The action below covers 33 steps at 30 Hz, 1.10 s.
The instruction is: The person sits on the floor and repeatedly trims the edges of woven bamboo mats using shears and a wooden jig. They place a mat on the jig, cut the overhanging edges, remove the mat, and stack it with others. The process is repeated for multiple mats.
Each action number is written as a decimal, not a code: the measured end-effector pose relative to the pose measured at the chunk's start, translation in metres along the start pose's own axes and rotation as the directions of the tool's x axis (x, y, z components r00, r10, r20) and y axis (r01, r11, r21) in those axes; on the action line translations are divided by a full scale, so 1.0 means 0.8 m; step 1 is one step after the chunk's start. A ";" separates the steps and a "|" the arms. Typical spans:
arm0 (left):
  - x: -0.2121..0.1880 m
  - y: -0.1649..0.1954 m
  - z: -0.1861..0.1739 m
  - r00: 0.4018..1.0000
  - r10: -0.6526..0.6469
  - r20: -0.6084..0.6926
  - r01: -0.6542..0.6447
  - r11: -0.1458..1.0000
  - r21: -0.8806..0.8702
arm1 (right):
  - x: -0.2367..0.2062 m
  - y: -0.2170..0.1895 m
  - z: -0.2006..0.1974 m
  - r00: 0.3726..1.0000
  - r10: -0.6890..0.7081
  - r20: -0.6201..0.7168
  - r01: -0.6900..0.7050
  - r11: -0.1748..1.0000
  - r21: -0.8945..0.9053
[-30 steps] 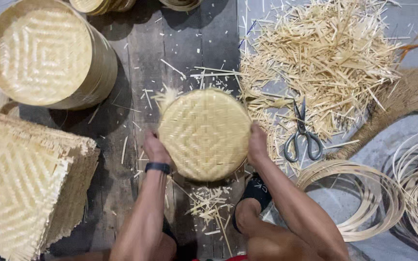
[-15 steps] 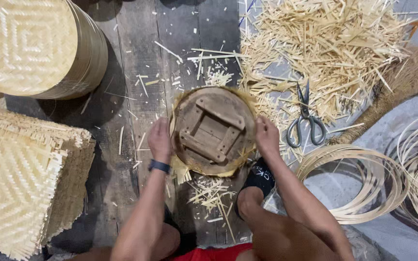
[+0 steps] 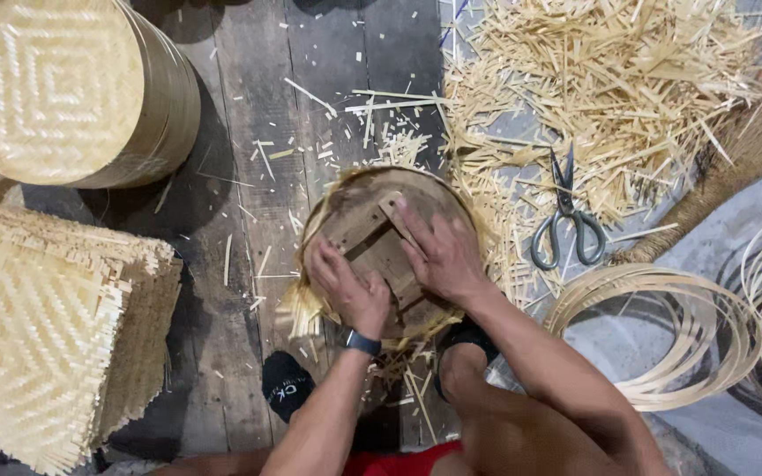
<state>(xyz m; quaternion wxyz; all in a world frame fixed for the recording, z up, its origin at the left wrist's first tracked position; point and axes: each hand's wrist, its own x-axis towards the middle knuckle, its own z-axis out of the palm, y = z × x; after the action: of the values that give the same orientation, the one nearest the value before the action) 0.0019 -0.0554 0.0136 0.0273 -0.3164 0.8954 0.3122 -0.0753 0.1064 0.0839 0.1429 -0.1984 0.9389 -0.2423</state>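
1. Round wooden mould (image 3: 372,242) sits on the dark plank floor (image 3: 231,220), just in front of the person's knees, with a woven bamboo mat (image 3: 310,304) folded up around its rim so that loose strip ends fray out at the lower left.
2. Left hand (image 3: 350,282) lies palm-down on the mould's left half, fingers spread and pressing, not clenched on anything.
3. Right hand (image 3: 438,256) rests flat on the right half, fingertips touching the wooden cross-bar (image 3: 399,225) nailed across the disc; it presses rather than grips.
4. Handling, as a judgement: the mould looks stiff and fairly solid, heavy enough to hold the mat down, while the mat looks light, springy and thin, with brittle ends that could snap or splinter under a sharp bend.
5. Best hold seems to be the cross-bar for lifting the mould, and the rim from both sides for turning it; the frayed ends give no firm hold and may prick.
6. Scissors (image 3: 566,220) lie near to the right, on the edge of a heap of bamboo offcuts (image 3: 610,79).
7. Coiled bamboo hoops (image 3: 663,344) lie at the right, a stack of finished round baskets (image 3: 63,88) at the upper left, and a pile of square woven mats (image 3: 37,326) at the left.
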 end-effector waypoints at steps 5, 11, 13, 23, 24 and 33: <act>0.002 -0.015 0.011 0.987 0.142 0.081 -0.149 0.984 0.098 | -0.013 0.000 0.036 0.992 0.062 -0.111 -0.042 0.984 0.176; 0.072 -0.013 -0.012 0.984 0.175 0.036 -0.174 0.984 -0.034 | -0.060 0.138 0.026 0.740 0.506 -0.442 -0.389 0.859 0.332; 0.104 -0.003 -0.020 0.947 0.319 0.024 -0.313 0.940 -0.135 | -0.084 0.209 0.009 0.626 0.656 -0.423 -0.649 0.738 0.185; 0.303 0.092 0.038 0.643 -0.014 0.766 -0.255 0.939 0.231 | -0.123 0.327 0.021 0.558 0.828 -0.054 -0.816 0.560 0.146; 0.314 0.096 0.050 0.593 -0.039 0.804 -0.342 0.892 0.295 | -0.123 0.330 0.018 0.549 0.836 -0.024 -0.827 0.547 0.128; 0.309 0.068 0.086 0.786 0.035 0.617 -0.309 0.887 0.342 | -0.151 0.269 -0.009 0.442 0.812 0.381 -0.789 0.150 0.596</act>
<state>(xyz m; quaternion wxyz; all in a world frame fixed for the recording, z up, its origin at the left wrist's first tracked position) -0.2375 -0.1191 -0.0731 0.3457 -0.1034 0.9123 0.1936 -0.0371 0.3354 0.0009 0.2980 0.4035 0.7260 -0.4705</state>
